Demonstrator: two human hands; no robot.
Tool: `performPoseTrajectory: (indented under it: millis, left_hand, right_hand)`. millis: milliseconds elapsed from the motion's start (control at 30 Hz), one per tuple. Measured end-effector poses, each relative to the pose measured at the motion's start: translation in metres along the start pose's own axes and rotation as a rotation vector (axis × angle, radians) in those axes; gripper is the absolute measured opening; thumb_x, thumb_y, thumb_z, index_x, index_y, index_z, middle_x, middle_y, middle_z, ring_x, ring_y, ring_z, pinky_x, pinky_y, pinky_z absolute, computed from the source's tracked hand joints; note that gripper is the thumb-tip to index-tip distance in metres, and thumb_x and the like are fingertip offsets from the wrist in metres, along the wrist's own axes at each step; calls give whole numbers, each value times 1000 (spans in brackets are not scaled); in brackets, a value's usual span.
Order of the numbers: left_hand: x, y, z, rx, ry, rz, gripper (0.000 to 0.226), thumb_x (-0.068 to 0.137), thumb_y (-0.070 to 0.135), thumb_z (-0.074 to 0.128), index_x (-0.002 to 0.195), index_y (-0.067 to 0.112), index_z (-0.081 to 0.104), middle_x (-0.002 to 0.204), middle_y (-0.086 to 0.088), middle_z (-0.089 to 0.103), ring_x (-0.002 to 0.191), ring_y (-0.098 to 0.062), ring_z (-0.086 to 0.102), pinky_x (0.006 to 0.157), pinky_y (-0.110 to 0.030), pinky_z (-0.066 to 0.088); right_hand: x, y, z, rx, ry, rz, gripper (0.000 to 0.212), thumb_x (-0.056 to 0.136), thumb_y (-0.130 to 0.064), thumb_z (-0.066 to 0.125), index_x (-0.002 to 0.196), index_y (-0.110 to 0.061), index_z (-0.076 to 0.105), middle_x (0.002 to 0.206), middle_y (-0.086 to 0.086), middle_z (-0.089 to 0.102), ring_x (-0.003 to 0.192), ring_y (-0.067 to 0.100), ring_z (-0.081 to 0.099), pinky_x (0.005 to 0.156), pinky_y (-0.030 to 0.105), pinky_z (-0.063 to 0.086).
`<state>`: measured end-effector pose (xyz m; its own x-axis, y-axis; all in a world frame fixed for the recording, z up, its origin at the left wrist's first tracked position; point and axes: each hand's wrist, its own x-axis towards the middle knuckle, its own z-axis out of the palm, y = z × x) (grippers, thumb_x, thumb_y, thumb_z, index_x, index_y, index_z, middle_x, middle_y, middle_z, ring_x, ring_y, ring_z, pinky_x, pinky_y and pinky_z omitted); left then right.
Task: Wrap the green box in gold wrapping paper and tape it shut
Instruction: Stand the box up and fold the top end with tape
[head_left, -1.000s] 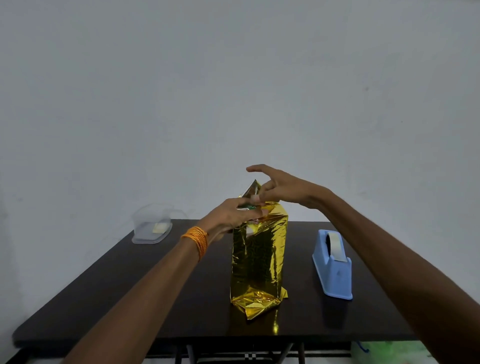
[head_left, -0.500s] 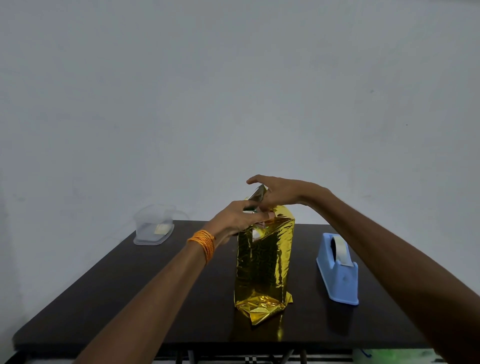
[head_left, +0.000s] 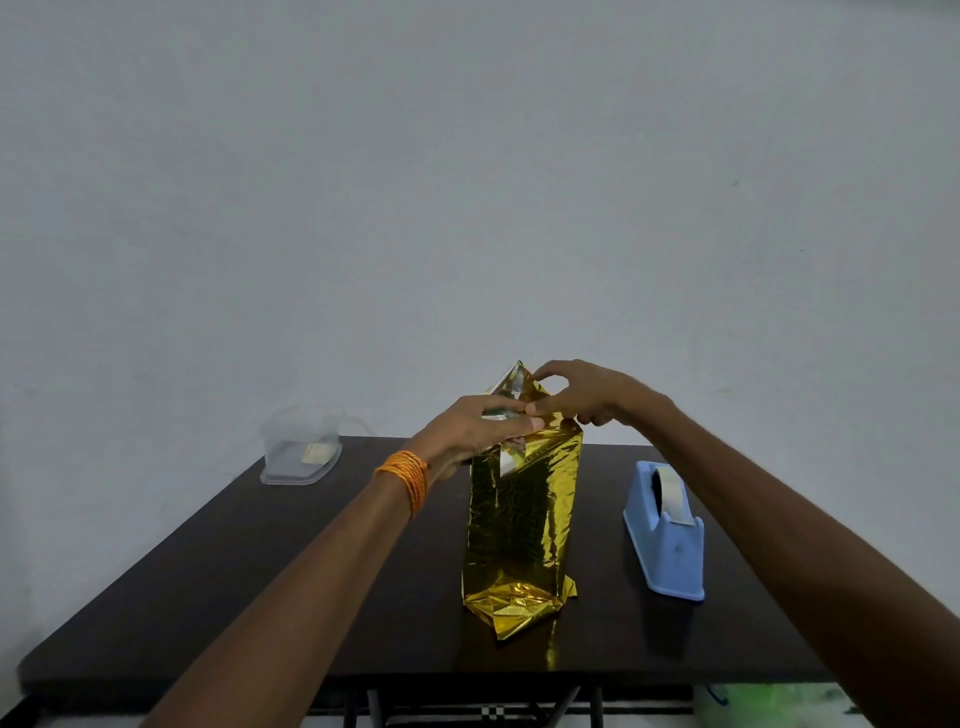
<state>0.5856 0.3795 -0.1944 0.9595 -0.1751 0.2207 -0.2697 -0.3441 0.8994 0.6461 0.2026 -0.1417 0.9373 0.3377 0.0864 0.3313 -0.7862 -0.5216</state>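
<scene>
Letting either grip slacken now would, I judge, let the stiff gold wrapping paper (head_left: 519, 519) spring open at the top. The parcel stands tall on its narrow end at the middle of the counter (head_left: 260, 571), so a sideways tug could tip it. The tape dispenser (head_left: 667, 535) sits well apart to your right, and reaching it frees one hand. Your left hand (head_left: 483, 428) pinches the folded top edge, fingers (head_left: 524, 423) lying across it. Your right hand (head_left: 587, 395) pinches the upright flap (head_left: 514, 379) just behind. The green box is hidden inside the paper, directly below both hands.
</scene>
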Motion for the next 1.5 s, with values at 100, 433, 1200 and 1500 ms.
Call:
performPoseTrajectory:
  millis: [100, 433, 1200, 1500]
  left_hand:
    - [-1, 2, 0, 16, 7, 8, 47, 86, 34, 74, 130, 20, 64, 135, -3, 51, 85, -1, 63, 93, -31, 44]
    - [2, -1, 0, 30, 30, -11, 29, 81, 41, 77, 106, 33, 64, 139, -8, 49, 125, -30, 52, 109, -49, 42]
    - [-3, -1, 1, -3, 31, -52, 46, 83, 41, 76, 125, 27, 63, 135, -5, 54, 112, -20, 61, 106, -44, 45]
    - [-5, 1, -17, 28, 166, -30, 63, 81, 33, 80, 139, 29, 54, 142, -8, 51, 123, -27, 55, 101, -44, 50]
  right_hand:
    - [-4, 8, 6, 123, 55, -4, 49, 92, -32, 69, 136, -23, 49, 81, 7, 54, 58, 12, 40, 42, 18, 27]
    - [-9, 3, 22, 126, 156, 5, 46, 85, -40, 70, 126, -22, 55, 111, 9, 58, 76, 14, 53, 50, 21, 33]
    - [-11, 19, 44, 435, 353, -80, 30, 88, -22, 67, 116, -28, 57, 118, 7, 62, 81, 14, 63, 53, 19, 43]
    - [-10, 5, 58, 638, 300, -104, 47, 85, -16, 71, 126, -28, 50, 119, 13, 62, 99, 33, 69, 78, 42, 57]
